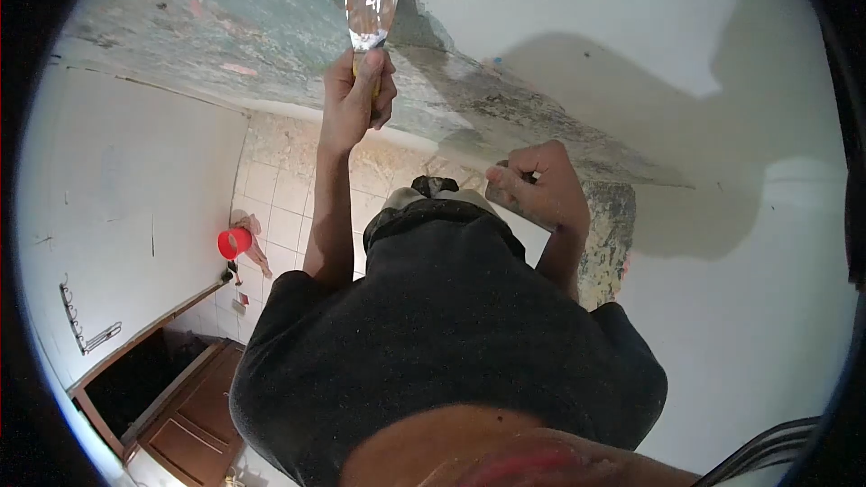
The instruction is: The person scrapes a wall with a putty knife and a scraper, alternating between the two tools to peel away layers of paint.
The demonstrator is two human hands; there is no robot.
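My left hand [356, 95] is closed around the yellow handle of a putty knife [372, 4]. Its blade points up toward the wall, with white filler smeared over the metal. The blade's tip lies over the edge between the patchy grey-green wall strip [271, 22] and the smooth white surface; whether it touches cannot be told. My right hand [546, 185], fingers curled, grips a flat, thin, grey-edged plate [519, 210] near my waist, mostly hidden by the hand and seen nearly edge-on.
A white wall [722, 325] runs along the right, with my shadow on it. Tiled floor [289, 198] lies below. To the left are a red bucket [234, 243], a cloth [256, 248], a wall hook rack [76, 316] and a brown door [194, 419]. Cables [767, 451] show lower right.
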